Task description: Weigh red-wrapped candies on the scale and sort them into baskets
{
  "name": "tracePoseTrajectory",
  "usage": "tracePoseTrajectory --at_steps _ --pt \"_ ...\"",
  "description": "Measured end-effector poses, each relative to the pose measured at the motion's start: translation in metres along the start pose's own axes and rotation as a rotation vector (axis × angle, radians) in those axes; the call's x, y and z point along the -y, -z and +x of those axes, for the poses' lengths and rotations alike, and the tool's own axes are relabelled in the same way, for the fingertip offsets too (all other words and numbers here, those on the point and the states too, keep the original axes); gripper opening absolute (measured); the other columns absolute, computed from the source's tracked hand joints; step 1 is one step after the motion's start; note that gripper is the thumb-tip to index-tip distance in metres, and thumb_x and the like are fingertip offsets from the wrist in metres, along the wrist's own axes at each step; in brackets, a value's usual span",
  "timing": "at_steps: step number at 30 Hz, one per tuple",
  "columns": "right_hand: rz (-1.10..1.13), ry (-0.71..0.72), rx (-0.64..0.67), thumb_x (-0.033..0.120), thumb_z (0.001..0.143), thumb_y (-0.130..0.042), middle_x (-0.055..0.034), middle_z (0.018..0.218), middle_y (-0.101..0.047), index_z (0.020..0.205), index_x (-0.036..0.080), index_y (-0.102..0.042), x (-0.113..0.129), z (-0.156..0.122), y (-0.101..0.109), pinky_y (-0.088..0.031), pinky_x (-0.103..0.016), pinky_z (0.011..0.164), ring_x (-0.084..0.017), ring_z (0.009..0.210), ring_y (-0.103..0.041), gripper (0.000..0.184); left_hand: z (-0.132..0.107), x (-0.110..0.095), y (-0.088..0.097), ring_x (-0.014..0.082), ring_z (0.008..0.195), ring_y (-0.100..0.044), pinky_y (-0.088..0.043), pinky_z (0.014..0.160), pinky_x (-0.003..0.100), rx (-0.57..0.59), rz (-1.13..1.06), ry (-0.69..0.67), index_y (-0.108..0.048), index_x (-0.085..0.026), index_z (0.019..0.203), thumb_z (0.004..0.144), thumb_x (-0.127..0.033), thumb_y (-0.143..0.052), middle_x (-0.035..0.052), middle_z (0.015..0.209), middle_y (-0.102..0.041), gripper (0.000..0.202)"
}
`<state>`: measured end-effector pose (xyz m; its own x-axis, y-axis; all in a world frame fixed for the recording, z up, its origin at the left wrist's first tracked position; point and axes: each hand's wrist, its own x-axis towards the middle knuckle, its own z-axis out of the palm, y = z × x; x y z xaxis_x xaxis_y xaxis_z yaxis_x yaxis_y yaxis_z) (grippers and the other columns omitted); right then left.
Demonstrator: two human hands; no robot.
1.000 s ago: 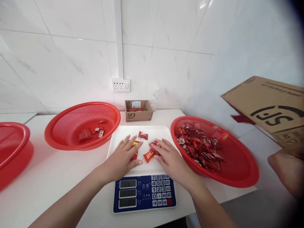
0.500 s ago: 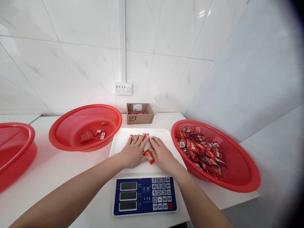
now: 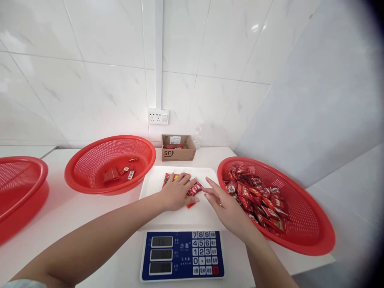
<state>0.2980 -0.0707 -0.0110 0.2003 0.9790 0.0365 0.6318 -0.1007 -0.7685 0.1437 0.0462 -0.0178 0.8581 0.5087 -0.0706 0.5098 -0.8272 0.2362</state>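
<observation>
Several red snack packets (image 3: 195,188) lie on the white weighing tray (image 3: 156,220) of a digital scale (image 3: 182,256). My left hand (image 3: 177,194) rests over them, fingers spread, partly covering the packets beneath. Just right of the packets, my right hand (image 3: 219,202) hovers above the tray's right side with its fingers apart and nothing in them. Its index fingertip is close to one packet; whether it touches I cannot tell. The scale's blue panel faces me with its displays and number keys.
To the right stands a red basket (image 3: 312,216) piled with red packets. Another red basket (image 3: 78,168) at left holds a few, and a third basket (image 3: 24,192) sits at the far left edge. A cardboard box (image 3: 180,154) with packets is behind the scale, below a wall socket (image 3: 158,116).
My right hand has lifted off the packets and moved right, towards the right basket, uncovering a dark red packet. My left hand stays on the packets. The view has shifted slightly.
</observation>
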Motion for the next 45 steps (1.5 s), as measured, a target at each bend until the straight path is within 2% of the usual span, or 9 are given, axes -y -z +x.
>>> tracePoseTrajectory --at_steps 4,10,19,25,33,37,41,43,45 --pt "-0.066 -0.054 -0.133 0.042 0.087 -0.042 -0.0107 0.124 -0.061 0.137 0.020 -0.042 -0.013 -0.011 0.014 -0.042 -0.043 0.099 -0.023 0.113 -0.058 0.054 -0.006 0.001 0.002 0.0312 0.137 -0.025 -0.016 0.107 0.060 -0.040 0.036 -0.021 -0.031 -0.024 0.142 0.092 -0.052 -0.033 0.0128 0.147 -0.035 0.057" --pt "-0.278 -0.040 -0.263 0.041 0.086 -0.040 -0.0125 0.134 -0.053 0.128 0.014 -0.053 -0.029 -0.015 0.025 -0.038 -0.046 0.103 -0.028 0.126 -0.046 0.052 -0.011 0.004 0.001 0.0328 0.138 -0.022 -0.017 0.105 0.062 -0.031 0.055 -0.061 -0.028 -0.031 0.142 0.095 -0.044 -0.030 0.0104 0.152 -0.026 0.049" --pt "-0.330 -0.120 -0.291 0.046 0.086 -0.038 -0.0106 0.135 -0.053 0.132 0.014 -0.050 -0.055 -0.022 0.035 -0.037 -0.046 0.104 -0.028 0.126 -0.046 0.057 -0.019 0.008 0.003 0.0290 0.138 -0.022 -0.016 0.108 0.059 -0.033 0.047 -0.071 -0.034 -0.023 0.139 0.094 -0.048 -0.030 0.0124 0.149 -0.032 0.051" --pt "-0.300 -0.186 -0.278 0.049 0.087 -0.035 -0.0109 0.134 -0.053 0.132 0.013 -0.050 -0.062 -0.024 0.033 -0.037 -0.044 0.103 -0.027 0.125 -0.047 0.060 -0.020 0.009 0.004 0.0312 0.138 -0.023 -0.016 0.109 0.059 -0.028 0.039 -0.069 -0.036 -0.020 0.138 0.093 -0.051 -0.032 0.0143 0.149 -0.030 0.055" --pt "-0.286 -0.215 -0.287 0.052 0.086 -0.035 -0.0102 0.130 -0.057 0.133 0.016 -0.050 -0.063 -0.024 0.031 -0.041 -0.043 0.100 -0.027 0.121 -0.052 0.060 -0.024 0.010 0.001 0.0308 0.138 -0.023 -0.014 0.109 0.059 -0.051 0.032 -0.103 -0.037 -0.022 0.137 0.095 -0.043 -0.029 0.0124 0.149 -0.032 0.048" --pt "-0.278 -0.246 -0.283 0.054 0.084 -0.035 -0.0087 0.128 -0.059 0.132 0.020 -0.051 -0.068 -0.023 0.031 -0.042 -0.043 0.098 -0.027 0.118 -0.054 0.061 -0.026 0.012 0.004 0.0295 0.140 -0.018 -0.014 0.110 0.056 -0.056 0.030 -0.091 -0.035 -0.023 0.138 0.092 -0.054 -0.030 0.0120 0.150 -0.029 0.055" --pt "-0.302 -0.220 -0.301 0.057 0.082 -0.034 -0.0087 0.126 -0.060 0.129 0.021 -0.053 -0.080 -0.021 0.031 -0.044 -0.044 0.096 -0.029 0.116 -0.055 0.062 -0.033 0.036 0.024 0.0216 0.142 -0.010 -0.013 0.114 0.045 -0.104 0.043 0.036 -0.027 -0.025 0.142 0.090 -0.059 -0.026 0.0077 0.154 -0.019 0.062" --pt "-0.313 -0.192 -0.302 0.058 0.081 -0.035 -0.0087 0.125 -0.061 0.128 0.022 -0.054 -0.087 -0.019 0.032 -0.046 -0.045 0.094 -0.029 0.114 -0.057 0.062 -0.044 0.060 0.034 0.0219 0.142 -0.010 -0.013 0.114 0.045 -0.146 0.064 0.184 -0.025 -0.023 0.143 0.092 -0.056 -0.023 0.0086 0.154 -0.019 0.061" --pt "-0.322 -0.163 -0.300 0.058 0.080 -0.037 -0.0090 0.124 -0.062 0.125 0.022 -0.056 -0.095 -0.017 0.032 -0.046 -0.047 0.094 -0.031 0.114 -0.057 0.061 -0.061 0.090 0.040 0.0273 0.142 -0.010 -0.014 0.112 0.051 -0.166 0.093 0.363 -0.027 -0.018 0.143 0.093 -0.053 -0.025 0.0132 0.153 -0.021 0.061"
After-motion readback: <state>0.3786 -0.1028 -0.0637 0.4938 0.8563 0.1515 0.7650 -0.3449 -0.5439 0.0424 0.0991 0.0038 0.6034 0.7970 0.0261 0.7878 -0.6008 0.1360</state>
